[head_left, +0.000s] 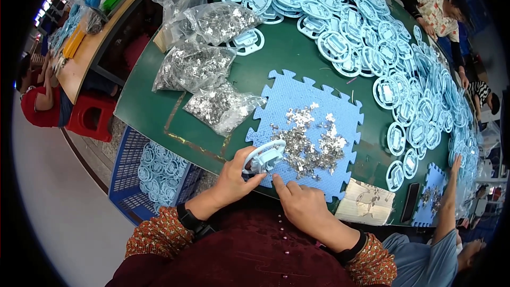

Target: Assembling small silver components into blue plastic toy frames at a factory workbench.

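My left hand [234, 176] grips a light blue oval plastic frame [268, 157] with a raised middle part, tilted up over the near edge of a blue foam mat [260, 127]. Just right of it, my right hand [305, 204] reaches over the mat's near edge. Its index finger is stretched out, its tip close to the frame's lower end and a few tiny metal pieces; the thumb is hidden. No object shows in that hand. A loose heap of small silvery metal pieces [305, 151] covers the mat's middle, beyond both hands.
Bags of metal pieces [194, 66] lie at the left of the green table [281, 42]. Light blue frames [372, 37] pile along the far and right side. A blue basket [125, 172] of frames stands lower left. Beside the mat lies cardboard [366, 202]; a co-worker's arm [449, 202] reaches in right.
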Demonstrator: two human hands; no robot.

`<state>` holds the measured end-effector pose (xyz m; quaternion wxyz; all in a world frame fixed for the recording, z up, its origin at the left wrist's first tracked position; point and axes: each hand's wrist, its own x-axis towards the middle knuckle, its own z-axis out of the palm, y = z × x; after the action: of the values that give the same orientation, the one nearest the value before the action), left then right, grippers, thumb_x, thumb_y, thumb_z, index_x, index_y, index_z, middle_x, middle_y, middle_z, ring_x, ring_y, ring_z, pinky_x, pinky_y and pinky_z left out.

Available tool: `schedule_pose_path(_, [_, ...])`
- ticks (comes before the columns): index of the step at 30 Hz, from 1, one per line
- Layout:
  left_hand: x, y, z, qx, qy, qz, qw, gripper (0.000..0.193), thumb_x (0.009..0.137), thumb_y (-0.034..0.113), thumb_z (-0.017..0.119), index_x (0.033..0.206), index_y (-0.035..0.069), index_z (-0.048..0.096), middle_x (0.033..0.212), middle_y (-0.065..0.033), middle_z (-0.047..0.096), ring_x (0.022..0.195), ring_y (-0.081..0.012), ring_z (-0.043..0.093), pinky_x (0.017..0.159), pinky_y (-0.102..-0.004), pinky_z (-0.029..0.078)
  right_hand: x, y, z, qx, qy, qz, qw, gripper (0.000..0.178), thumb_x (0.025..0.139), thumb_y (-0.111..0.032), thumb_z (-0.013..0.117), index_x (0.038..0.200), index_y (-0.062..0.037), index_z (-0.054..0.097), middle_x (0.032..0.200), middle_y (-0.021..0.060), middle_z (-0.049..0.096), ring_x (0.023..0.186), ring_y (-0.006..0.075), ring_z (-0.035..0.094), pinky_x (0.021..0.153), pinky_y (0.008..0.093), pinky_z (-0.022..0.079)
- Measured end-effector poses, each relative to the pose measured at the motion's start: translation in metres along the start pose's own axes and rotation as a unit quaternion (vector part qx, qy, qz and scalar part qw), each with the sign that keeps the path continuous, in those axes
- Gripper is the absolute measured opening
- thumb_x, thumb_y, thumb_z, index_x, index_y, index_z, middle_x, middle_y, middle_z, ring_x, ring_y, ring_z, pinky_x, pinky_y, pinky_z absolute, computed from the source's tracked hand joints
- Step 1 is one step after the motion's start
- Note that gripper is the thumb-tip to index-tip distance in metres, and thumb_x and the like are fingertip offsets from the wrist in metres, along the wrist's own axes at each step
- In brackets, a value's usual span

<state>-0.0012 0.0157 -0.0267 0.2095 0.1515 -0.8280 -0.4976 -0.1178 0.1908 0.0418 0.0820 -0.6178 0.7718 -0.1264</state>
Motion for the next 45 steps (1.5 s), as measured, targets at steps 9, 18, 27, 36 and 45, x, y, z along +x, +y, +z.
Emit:
schedule_pose_path(9, [-0.003,0.003,0.004,0.029,0.008,0.009,0.999,0.064,0.079,0.014,0.078,0.131,-0.001,0.042,0.114,-0.0203,0.059,0.089,-0.0342,0.068,0.073,-0.0385,0.055,0.002,-0.004,-0.003,-0.054,-0.013,-0.026,0.998,0.045,0.08,-0.01,0.058,0.124,0.0023,0.061,0.071,0.0043,0.054,0.05,0.0142,0.058,0.041,0.0283,0.047])
schedule_pose_path(18, [-0.002,0.027,-0.016,0.055,-0.005,-0.054,0.997,0.054,0.075,0.012,0.077,0.121,0.003,0.049,0.098,-0.0159,0.063,0.085,-0.0283,0.068,0.072,-0.0355,0.054,-0.017,0.013,0.019,-0.035,-0.001,-0.012,0.999,0.047,0.08,-0.006,0.06,0.127,-0.0016,0.057,0.075,0.0075,0.059,0.057,0.0216,0.062,0.048,0.0347,0.049])
schedule_pose_path(27, [-0.015,0.076,-0.179,0.509,-0.054,-0.115,0.851,0.058,0.066,0.007,0.079,0.119,0.008,0.055,0.11,-0.0175,0.064,0.099,-0.0346,0.064,0.081,-0.041,0.051,-0.005,0.046,0.017,0.054,0.112,0.159,0.98,0.017,0.084,-0.018,0.07,0.093,-0.0094,0.058,0.083,0.0087,0.057,0.063,0.0323,0.062,0.051,0.0414,0.05])
schedule_pose_path(36, [0.043,0.029,-0.021,0.134,-0.03,0.137,0.981,0.038,0.078,0.009,0.075,0.113,0.005,0.061,0.122,-0.0176,0.061,0.112,-0.0371,0.059,0.093,-0.0412,0.05,-0.014,0.074,0.013,0.016,0.117,0.201,0.972,0.017,0.083,-0.019,0.071,0.093,-0.0098,0.061,0.082,0.0089,0.058,0.065,0.0307,0.064,0.054,0.0416,0.052])
schedule_pose_path(45, [0.049,-0.013,0.006,0.081,0.072,0.033,0.994,0.039,0.078,0.013,0.074,0.111,0.002,0.059,0.127,-0.0197,0.053,0.118,-0.0415,0.049,0.103,-0.048,0.038,-0.012,0.354,-0.085,-0.06,0.449,0.329,0.828,0.017,0.09,-0.011,0.06,0.104,-0.0066,0.068,0.095,0.0159,0.06,0.08,0.0364,0.061,0.069,0.0446,0.049])
